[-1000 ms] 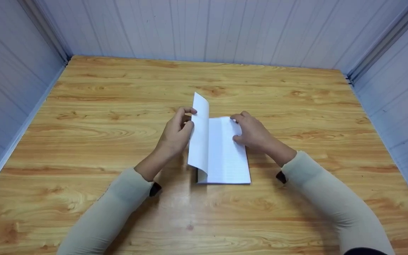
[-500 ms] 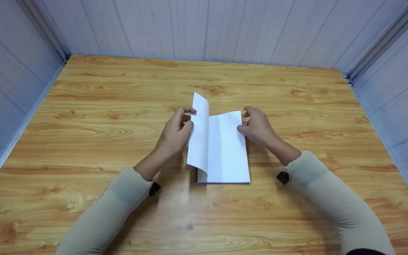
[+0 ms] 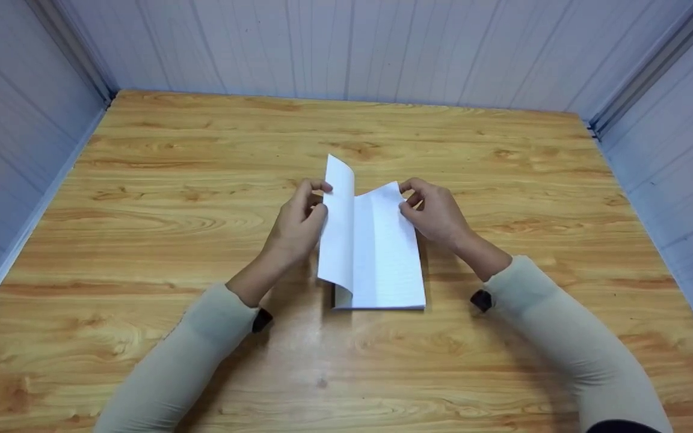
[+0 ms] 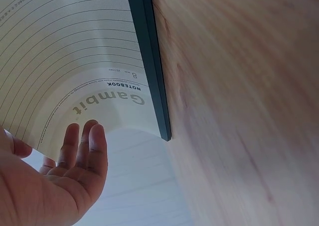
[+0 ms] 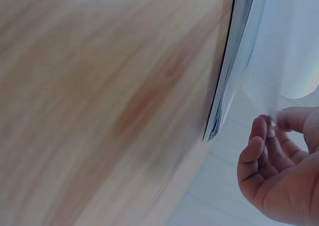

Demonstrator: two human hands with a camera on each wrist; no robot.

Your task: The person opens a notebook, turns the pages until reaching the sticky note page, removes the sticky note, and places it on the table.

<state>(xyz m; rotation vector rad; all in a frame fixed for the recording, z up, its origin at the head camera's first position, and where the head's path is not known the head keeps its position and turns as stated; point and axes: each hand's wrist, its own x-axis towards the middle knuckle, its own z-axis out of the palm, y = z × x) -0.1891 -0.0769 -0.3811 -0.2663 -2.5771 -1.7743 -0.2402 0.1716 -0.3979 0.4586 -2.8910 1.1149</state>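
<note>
A lined notebook [image 3: 396, 270] lies open on the wooden table. My left hand [image 3: 297, 227] holds its raised left pages [image 3: 338, 234] by the outer edge between thumb and fingers. In the left wrist view, the back of these pages [image 4: 75, 41] shows ruled lines and the words "Gambit NOTEBOOK" beside a dark edge strip [image 4: 147, 61]. At the far right corner, my right hand [image 3: 441, 218] pinches a page and lifts it into a curve. From the right wrist view, thumb and forefinger meet on that thin page [image 5: 271, 99], above the notebook's page stack [image 5: 227, 86].
Wood-patterned table [image 3: 202, 150] surrounds the notebook. Pale panelled walls [image 3: 322, 48] stand at the back and both sides. Each sleeve carries a small dark device [image 3: 481, 300] near the wrist.
My right hand has gone from resting on the right page to pinching its far corner and raising it slightly leftward. The left hand has kept its place with the raised pages.
</note>
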